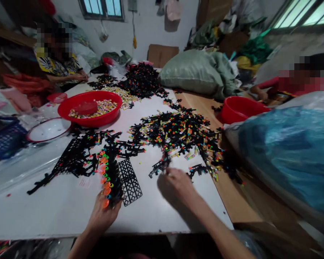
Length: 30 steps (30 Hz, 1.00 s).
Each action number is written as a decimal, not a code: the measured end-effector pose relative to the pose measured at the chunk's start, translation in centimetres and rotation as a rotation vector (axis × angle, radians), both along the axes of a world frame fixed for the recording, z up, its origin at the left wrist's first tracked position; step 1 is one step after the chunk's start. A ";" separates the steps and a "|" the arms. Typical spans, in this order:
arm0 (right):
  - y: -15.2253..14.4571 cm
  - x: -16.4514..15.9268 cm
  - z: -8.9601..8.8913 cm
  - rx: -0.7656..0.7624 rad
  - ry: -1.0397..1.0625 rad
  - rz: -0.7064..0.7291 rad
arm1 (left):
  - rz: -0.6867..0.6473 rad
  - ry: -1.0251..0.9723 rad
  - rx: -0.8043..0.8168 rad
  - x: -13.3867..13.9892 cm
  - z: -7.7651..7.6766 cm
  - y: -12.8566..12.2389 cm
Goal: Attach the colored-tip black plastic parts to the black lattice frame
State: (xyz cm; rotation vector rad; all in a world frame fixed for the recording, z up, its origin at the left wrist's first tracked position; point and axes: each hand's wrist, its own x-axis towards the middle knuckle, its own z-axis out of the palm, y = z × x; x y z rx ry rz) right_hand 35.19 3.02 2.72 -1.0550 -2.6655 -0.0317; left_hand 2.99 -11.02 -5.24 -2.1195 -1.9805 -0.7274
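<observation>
My left hand is wrapped around the near end of a long row of black toy guns, packed side by side with orange, green and blue tips facing left. A flat black plastic grid lies just right of that row. Over the table, my right hand is closed with its fingertips on a small black toy gun, blurred by motion. Another toy gun lies beside those fingers. Beyond is a broad heap of black toy guns mixed with small yellow-labelled tubes.
A red basin of small colourful pieces and a white enamel basin stand left. More black guns are piled behind. Big sacks and a red tub border the right. Two other people sit at the far left and right.
</observation>
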 end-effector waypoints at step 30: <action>-9.5 -12.6 -4.3 -0.752 0.713 -0.352 | 0.075 0.033 -0.368 4.1 5.0 3.0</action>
